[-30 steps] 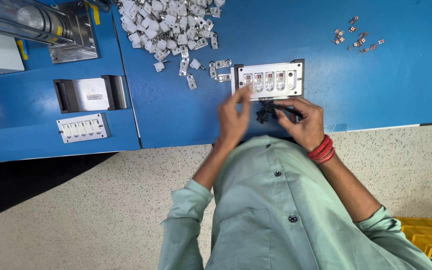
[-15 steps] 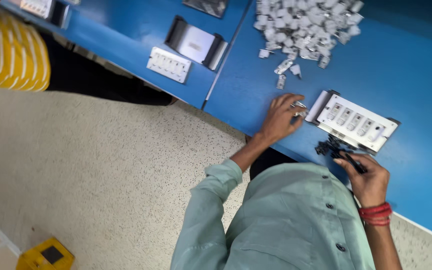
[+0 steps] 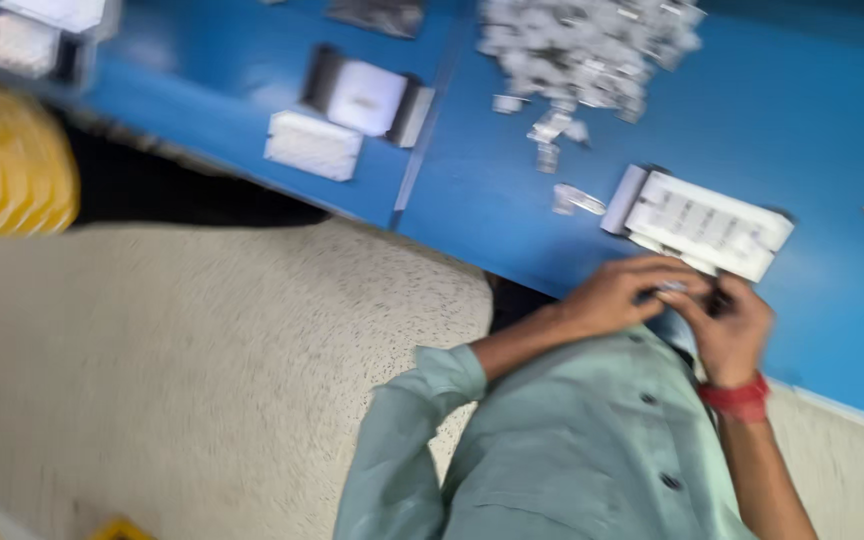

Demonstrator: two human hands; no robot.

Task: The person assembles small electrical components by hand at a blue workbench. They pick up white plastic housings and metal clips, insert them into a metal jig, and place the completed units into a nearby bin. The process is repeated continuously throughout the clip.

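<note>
Lower right: my left hand [image 3: 617, 298] and right hand [image 3: 727, 330] pinch a small dark part [image 3: 717, 300]; finger grip blurred, I cannot tell; it may slip off the table [image 3: 832, 150] edge.

The person wears a pale green button-up shirt [image 3: 592, 450] of light, smooth cloth. Dark round buttons [image 3: 649, 399] run down the front placket, two of them showing plainly. The sleeve on the left arm is long and turned back into a soft folded cuff [image 3: 449, 372] below the elbow, the cloth creased along the arm. Around the right wrist sits a band of red thread [image 3: 737, 398], wound in several turns close together. Both hands, the left hand [image 3: 620, 296] and the right hand [image 3: 724, 328], are bare, without gloves; the picture is blurred, so finer details cannot be told.
</note>
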